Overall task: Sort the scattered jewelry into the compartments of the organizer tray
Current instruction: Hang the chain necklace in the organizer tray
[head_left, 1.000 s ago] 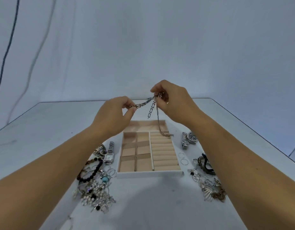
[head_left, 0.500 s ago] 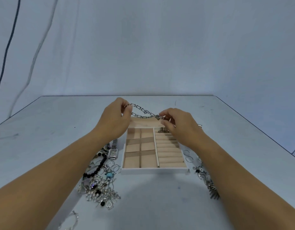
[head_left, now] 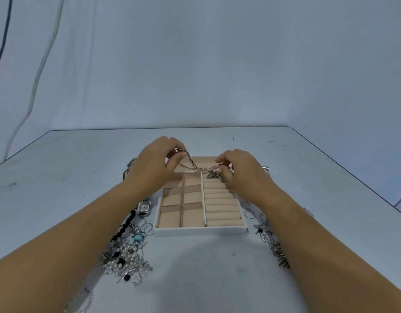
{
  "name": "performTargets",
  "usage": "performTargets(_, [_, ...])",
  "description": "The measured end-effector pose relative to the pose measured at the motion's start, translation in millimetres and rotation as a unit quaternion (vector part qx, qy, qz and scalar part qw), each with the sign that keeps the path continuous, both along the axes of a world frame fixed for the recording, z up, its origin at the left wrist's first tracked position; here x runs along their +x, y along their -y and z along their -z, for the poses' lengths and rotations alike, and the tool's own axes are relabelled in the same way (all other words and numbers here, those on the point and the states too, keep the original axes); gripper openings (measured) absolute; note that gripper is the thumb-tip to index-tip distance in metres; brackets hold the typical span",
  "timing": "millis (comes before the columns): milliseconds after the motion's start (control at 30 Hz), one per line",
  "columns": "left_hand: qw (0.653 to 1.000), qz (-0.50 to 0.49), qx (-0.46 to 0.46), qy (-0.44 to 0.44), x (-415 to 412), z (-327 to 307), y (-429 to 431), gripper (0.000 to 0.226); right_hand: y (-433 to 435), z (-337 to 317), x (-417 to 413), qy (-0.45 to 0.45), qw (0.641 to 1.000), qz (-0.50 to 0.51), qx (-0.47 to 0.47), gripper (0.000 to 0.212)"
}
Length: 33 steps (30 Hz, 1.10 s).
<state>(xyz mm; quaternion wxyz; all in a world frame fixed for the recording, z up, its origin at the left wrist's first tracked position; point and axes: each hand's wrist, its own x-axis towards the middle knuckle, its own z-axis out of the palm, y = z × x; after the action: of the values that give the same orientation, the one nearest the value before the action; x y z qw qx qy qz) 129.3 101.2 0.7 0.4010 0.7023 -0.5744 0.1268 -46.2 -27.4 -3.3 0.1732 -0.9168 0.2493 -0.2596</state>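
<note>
A white organizer tray (head_left: 201, 230) with beige square compartments and ring rolls lies at the table's middle. Above its far end, a silver link chain (head_left: 196, 166) sags between my hands. My left hand (head_left: 155, 164) pinches one end of the chain, and my right hand (head_left: 240, 169) pinches the other end low over the tray's far compartment. Part of the chain bunches under my right fingers. A heap of mixed jewelry (head_left: 127, 256) lies left of the tray, and more pieces (head_left: 270, 240) lie to its right, partly hidden by my right forearm.
A silver watch (head_left: 144, 207) and a black bead bracelet (head_left: 125, 225) lie beside the tray's left wall. Loose rings (head_left: 248, 210) sit by its right wall. The table's far edge (head_left: 172, 128) meets a white backdrop with hanging cables.
Both hands have come down from mid-air toward the tray's far end, carrying the chain. The chain now hangs lower, near the far compartment.
</note>
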Motion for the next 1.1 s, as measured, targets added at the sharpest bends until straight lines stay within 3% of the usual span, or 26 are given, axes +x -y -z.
performTargets(300, [0.996,0.05,-0.046,0.049,-16.8,-11.7,8.0,0.02,-18.1,0.0,15.4,0.009,0.997,-0.066,0.028,0.034])
performTargets(467, [0.996,0.061,-0.041,0.054,-20.5,-18.1,5.8,0.031,-18.0,-3.4,17.8,0.093,0.992,-0.045,0.075,0.014])
performTargets(633, [0.995,0.017,0.0,0.099,-2.4,-20.0,2.3,0.022,-1.1,-10.2,6.3,0.095,0.995,0.022,0.006,0.018])
performTargets(800, [0.996,-0.021,0.015,0.089,5.3,-21.4,-0.3,0.01,8.7,-14.2,-0.8,0.097,0.993,0.065,-0.018,0.019])
performTargets(867, [0.997,-0.044,0.001,0.063,3.5,-24.4,-1.4,0.007,10.5,-14.5,-1.6,0.114,0.991,0.065,-0.024,0.019])
performTargets(967, [0.996,-0.072,-0.02,-0.053,-4.7,-30.3,-1.0,0.002,8.8,-9.6,0.0,0.111,0.993,0.039,-0.005,0.017])
performTargets(1100, [0.986,-0.067,0.008,-0.151,-16.9,-31.9,6.8,0.004,1.6,-8.5,4.0,0.123,0.992,0.016,0.033,0.014])
